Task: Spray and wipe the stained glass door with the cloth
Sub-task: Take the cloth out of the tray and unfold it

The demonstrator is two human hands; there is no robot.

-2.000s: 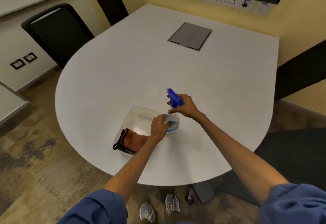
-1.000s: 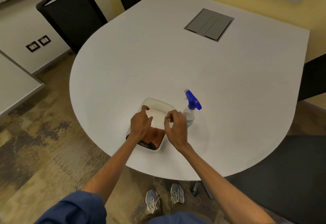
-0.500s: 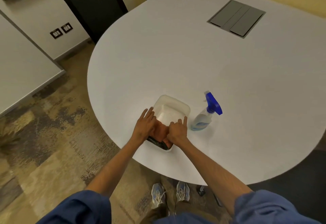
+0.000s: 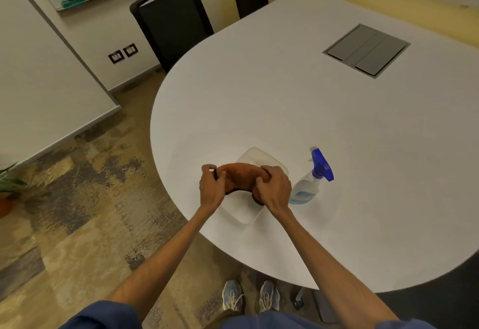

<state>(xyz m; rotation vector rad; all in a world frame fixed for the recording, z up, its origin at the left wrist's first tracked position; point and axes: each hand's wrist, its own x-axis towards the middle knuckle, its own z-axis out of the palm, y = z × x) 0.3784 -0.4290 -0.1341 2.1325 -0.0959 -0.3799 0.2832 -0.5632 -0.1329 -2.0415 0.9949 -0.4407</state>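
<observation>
Orange-brown cloth (image 4: 239, 174) with dark edging, bunched over a clear plastic tub (image 4: 259, 156) near the rounded near edge of the white worktop (image 4: 285, 111). The left grip (image 4: 210, 186) pinches the cloth's left end; the right grip (image 4: 274, 188) is curled round its right end. A blue-headed spray bottle (image 4: 309, 183) stands upright just right of the tub, untouched. A black chair (image 4: 171, 20) stands beyond the worktop's far left edge.
</observation>
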